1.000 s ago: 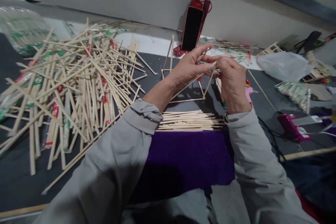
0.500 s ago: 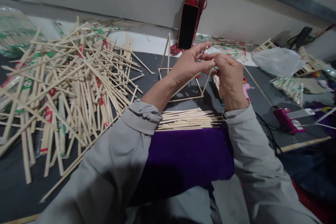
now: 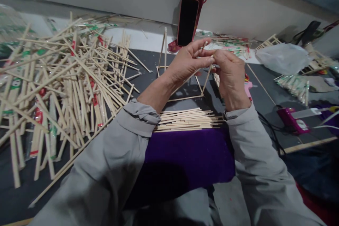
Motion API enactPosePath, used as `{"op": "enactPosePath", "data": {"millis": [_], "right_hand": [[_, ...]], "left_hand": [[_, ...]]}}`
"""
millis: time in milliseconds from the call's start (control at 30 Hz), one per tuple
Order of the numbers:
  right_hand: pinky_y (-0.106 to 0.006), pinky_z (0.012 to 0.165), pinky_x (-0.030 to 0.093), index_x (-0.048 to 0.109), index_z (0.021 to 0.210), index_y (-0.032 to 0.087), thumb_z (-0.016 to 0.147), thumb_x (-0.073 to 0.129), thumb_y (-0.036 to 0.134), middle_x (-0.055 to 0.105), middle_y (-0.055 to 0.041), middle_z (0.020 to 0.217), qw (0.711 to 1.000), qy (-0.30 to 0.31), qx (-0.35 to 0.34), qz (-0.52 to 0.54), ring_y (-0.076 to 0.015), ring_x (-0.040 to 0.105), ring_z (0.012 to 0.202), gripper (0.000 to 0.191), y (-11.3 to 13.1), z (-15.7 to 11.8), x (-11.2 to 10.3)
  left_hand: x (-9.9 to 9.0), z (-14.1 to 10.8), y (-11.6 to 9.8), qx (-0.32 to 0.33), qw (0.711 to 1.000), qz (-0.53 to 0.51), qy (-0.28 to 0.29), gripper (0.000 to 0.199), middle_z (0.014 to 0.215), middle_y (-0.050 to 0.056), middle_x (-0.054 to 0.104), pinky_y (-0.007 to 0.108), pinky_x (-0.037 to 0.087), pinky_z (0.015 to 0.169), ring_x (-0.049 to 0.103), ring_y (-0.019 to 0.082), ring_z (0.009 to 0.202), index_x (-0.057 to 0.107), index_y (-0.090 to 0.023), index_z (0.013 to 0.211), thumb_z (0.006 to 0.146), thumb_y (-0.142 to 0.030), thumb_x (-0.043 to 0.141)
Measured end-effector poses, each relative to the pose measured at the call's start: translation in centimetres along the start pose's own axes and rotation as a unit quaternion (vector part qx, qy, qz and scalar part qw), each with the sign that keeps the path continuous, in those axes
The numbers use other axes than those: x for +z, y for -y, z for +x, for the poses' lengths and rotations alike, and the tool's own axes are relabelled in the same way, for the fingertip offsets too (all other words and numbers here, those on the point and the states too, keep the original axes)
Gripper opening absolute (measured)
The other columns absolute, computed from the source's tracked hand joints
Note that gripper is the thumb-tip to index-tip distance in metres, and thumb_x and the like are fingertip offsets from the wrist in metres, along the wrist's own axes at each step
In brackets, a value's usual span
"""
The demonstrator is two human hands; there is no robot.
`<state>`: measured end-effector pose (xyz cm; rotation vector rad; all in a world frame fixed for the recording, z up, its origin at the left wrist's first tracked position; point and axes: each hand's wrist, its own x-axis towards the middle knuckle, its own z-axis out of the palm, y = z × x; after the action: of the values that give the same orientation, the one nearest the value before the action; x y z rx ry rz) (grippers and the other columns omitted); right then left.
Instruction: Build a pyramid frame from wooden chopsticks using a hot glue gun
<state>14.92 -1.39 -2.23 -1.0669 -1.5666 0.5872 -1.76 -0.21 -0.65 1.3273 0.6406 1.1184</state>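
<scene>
A frame of thin wooden chopsticks (image 3: 185, 97) stands on the dark table, its sticks joined at corners and rising to a peak at the left. Over its right-hand upper corner, my left hand (image 3: 186, 58) is closed on a chopstick, whose tip shows between the fingers. My right hand (image 3: 230, 74) pinches at the same joint, thumb and forefinger against the left fingertips; what exactly lies in that pinch is hidden. Closer to me is a row of loose chopsticks (image 3: 188, 119), beside a purple cloth (image 3: 185, 159).
A large heap of chopsticks (image 3: 76, 88), some in wrappers, covers the left side. A phone (image 3: 187, 21) leans upright behind the frame. To the right are a pink glue gun (image 3: 248, 88), a magenta power strip (image 3: 292, 122) with cables, and a white plastic bag (image 3: 283, 58).
The whole view has shifted a little, so the heap and frame sit slightly further left. Both hands keep their pinch at the same corner, with hardly any movement.
</scene>
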Motion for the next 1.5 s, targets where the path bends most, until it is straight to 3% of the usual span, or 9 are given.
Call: {"op": "enactPosePath", "data": {"millis": [100,367,767,1067,1500], "right_hand": [[-0.038,0.073,0.058,0.079,0.097,0.031,0.093,0.072,0.063,0.077,-0.0018,0.102,0.999,-0.027,0.02,0.043,-0.0213,0.072,0.094,0.032,0.42,-0.04,0.07],[-0.038,0.069,0.058,0.078,0.098,0.034,0.093,0.065,0.073,0.077,0.0001,0.096,1.0,-0.025,0.009,-0.005,-0.0223,0.074,0.094,0.041,-0.23,0.3,-0.05],[-0.04,0.07,0.062,0.076,0.095,0.033,0.093,0.066,0.07,0.077,-0.0013,0.099,0.999,-0.027,0.011,0.023,-0.0225,0.074,0.092,0.039,-0.16,0.3,0.28],[-0.039,0.073,0.063,0.073,0.089,0.03,0.093,0.068,0.067,0.075,0.0002,0.093,0.998,-0.044,0.029,0.032,-0.0204,0.072,0.088,0.038,0.6,0.25,0.88],[-0.033,0.066,0.06,0.077,0.106,0.032,0.097,0.055,0.074,0.076,-0.0034,0.101,0.998,-0.047,0.029,0.028,-0.0189,0.073,0.089,0.049,0.51,-0.34,0.92]], "left_hand": [[-0.06,0.06,0.15,0.0,1.0,-0.001,0.001,0.054,0.129,0.003,0.074,0.035,0.064,0.08,0.07,0.033,0.124,0.064,-0.027,0.14,0.089,-0.026,0.081],[0.02,0.19,0.28,0.007,1.0,-0.007,0.014,0.051,0.13,0.003,0.073,0.034,0.064,0.081,0.069,0.031,0.127,0.062,-0.026,0.142,0.093,-0.024,0.076],[0.13,0.31,0.24,0.004,0.999,-0.029,0.013,0.05,0.126,0.003,0.074,0.036,0.063,0.089,0.068,0.028,0.129,0.063,-0.026,0.14,0.092,-0.018,0.073],[0.22,0.34,0.06,-0.002,1.0,-0.028,-0.005,0.053,0.123,0.007,0.073,0.041,0.063,0.092,0.068,0.033,0.129,0.064,-0.024,0.138,0.088,-0.014,0.077],[0.05,0.21,0.16,-0.004,1.0,-0.019,0.005,0.049,0.13,0.005,0.071,0.036,0.065,0.083,0.072,0.026,0.118,0.061,-0.026,0.139,0.092,-0.021,0.073]]}}
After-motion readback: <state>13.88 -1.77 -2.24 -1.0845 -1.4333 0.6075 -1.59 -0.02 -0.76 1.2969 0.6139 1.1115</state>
